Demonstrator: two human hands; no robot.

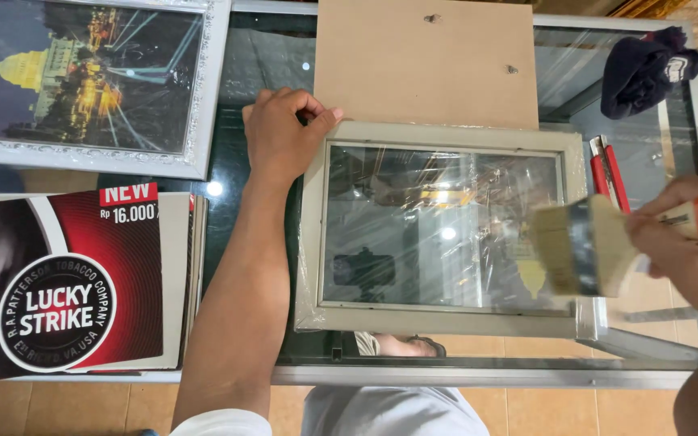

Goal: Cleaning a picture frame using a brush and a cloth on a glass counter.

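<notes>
the brush point(583, 246) is blurred, bristles hard to make out, and the right hand point(684, 242) gripping its orange handle is cut off at the right edge. a red, black and white poster point(66, 282) lies at the near left, partly out of shot. the grey picture frame point(438, 230), wrapped in crinkly clear film, sits mid glass worktop point(647, 153). the left hand point(283, 133) is curled over its far left corner. a plain brown backing board point(426, 60) lies just beyond, and a white-framed night photo point(83, 81) sits far left.
</notes>
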